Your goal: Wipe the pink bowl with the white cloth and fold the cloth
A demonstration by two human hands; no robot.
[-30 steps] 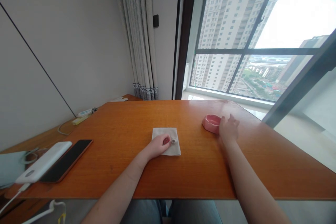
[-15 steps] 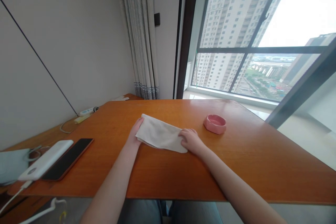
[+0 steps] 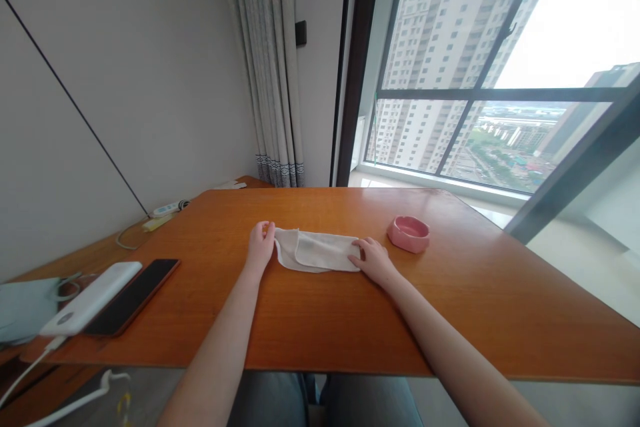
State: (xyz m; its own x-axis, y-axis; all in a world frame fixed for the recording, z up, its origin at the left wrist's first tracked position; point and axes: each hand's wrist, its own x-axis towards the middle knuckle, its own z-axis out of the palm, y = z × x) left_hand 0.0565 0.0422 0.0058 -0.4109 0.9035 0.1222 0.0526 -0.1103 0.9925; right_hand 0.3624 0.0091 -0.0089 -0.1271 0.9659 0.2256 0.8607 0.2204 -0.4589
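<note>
A white cloth (image 3: 325,252) lies folded in a long strip on the wooden table, its upper layer set back so that a lower layer shows at the left end. My left hand (image 3: 261,245) pinches the cloth's left corner between thumb and fingers. At the other end, my right hand (image 3: 373,260) grips the right edge, thumb below and fingers above. A pink faceted bowl-like dish (image 3: 409,234) stands just beyond my right hand, apart from it.
To the left lie a black phone (image 3: 133,297) and a white power bank (image 3: 93,299) with a cable plugged in. A power strip (image 3: 167,209) sits by the wall. The table's (image 3: 320,340) front edge runs above my lap. A large window is at the right.
The cloth has turned from slanting to nearly level and lies flatter. Its left end has opened out into two offset layers. My right hand has shifted slightly right.
</note>
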